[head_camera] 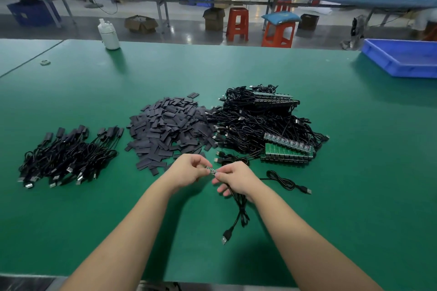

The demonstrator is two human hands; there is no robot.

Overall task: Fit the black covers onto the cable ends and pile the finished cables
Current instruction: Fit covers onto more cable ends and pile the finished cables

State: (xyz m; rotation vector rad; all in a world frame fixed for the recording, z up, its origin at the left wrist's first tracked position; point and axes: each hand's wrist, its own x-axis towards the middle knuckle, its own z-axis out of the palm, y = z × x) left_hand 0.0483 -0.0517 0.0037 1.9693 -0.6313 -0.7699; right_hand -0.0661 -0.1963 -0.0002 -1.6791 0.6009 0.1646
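Left hand (189,170) and right hand (236,178), each grip pinching one small bare circuit-board cable end (211,170) above green table (354,172); its thin black cable (238,210) dangling below; flat black covers (169,127) heaped just beyond; finished cables (68,153) piled left.

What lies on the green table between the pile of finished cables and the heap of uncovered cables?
In the head view, a heap of loose black covers lies between the finished cables and the uncovered cables.
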